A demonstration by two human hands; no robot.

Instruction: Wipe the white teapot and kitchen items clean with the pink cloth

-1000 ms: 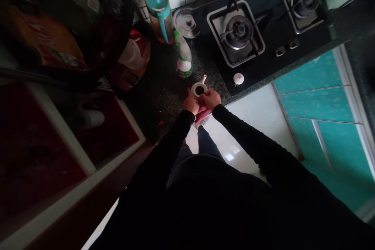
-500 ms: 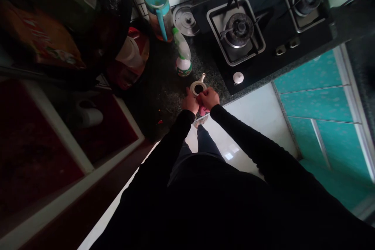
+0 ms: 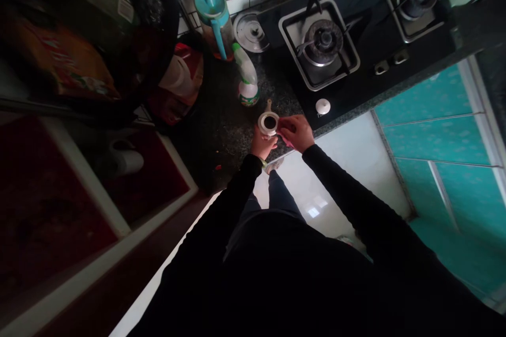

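Note:
A small white teapot (image 3: 269, 122) with no lid stands on the dark speckled counter (image 3: 225, 126), its spout pointing away from me. My left hand (image 3: 261, 145) grips the pot's near side. My right hand (image 3: 294, 131) is closed on a small pink packet (image 3: 285, 140) held beside the pot's open mouth. The pot's white lid (image 3: 322, 106) lies on the counter's front edge to the right.
Behind the teapot stand a green-and-white spray bottle (image 3: 246, 75), a teal-lidded pitcher (image 3: 215, 16) and a steel lid (image 3: 250, 31). A two-burner gas hob (image 3: 320, 45) lies to the right. Teal cabinet doors (image 3: 435, 126) are below. Dark shelving (image 3: 79, 116) fills the left.
My right hand has moved right, away from my left, and now holds the pink packet beside the pot's mouth. My left hand has slid to the pot's near side.

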